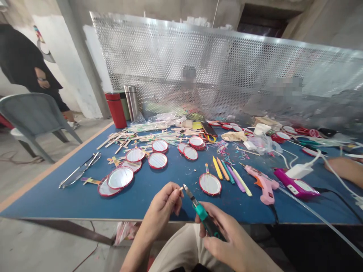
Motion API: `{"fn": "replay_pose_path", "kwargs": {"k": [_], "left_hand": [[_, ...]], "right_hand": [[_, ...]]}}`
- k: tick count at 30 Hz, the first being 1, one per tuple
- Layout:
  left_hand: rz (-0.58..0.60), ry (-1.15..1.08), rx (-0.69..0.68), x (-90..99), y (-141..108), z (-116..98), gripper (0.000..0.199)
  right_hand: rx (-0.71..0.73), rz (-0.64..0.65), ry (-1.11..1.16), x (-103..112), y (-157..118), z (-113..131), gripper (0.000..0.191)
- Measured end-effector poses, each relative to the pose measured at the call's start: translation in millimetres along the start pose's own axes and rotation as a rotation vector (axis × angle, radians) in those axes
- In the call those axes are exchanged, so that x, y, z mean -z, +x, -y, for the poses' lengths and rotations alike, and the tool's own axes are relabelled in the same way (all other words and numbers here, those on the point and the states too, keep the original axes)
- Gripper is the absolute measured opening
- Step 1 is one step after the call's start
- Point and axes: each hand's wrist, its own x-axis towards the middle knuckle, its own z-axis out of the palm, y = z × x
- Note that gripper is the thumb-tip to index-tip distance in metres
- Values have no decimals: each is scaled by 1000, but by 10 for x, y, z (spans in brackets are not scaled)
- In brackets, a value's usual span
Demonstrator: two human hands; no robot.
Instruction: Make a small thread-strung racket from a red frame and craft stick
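Note:
My right hand [219, 234] is wrapped around the teal and black handles of a pair of pliers [202, 212], whose metal jaws point up and to the left. Just left of the jaw tips, my left hand [164, 202] is closed in a pinch. A small pale stick end [181, 188] pokes out between its thumb and finger, close to the jaws; I cannot tell whether they touch it. Nearest to both hands lies a round red-rimmed mirror-like disc [210, 184] with a short coloured stick at its top.
Several similar discs [120, 177] lie to the left, before piled wooden sticks [119, 139]. On the right are coloured crayon-like sticks [229, 172], a pink glue gun [262, 183] and a purple device [296, 184] with cables. Bottles [115, 109] stand at the back left. Another person's arm [344, 170] rests at right.

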Motion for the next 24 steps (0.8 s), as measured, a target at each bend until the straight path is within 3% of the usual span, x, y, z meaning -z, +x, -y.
{"fn": "replay_pose_path", "kwargs": {"k": [7,15,24], "left_hand": [[-6,-42,-8,-5,4,-8,31],[72,105,-37,16,-6,-12,32],[74,178,-31,18,-21,-64,33]], "right_hand": [[12,-12,59,-27,22,-35,33],[6,45,67,-54,39,-28,39],[60,-14,27,-76,56,-85,38]]}}
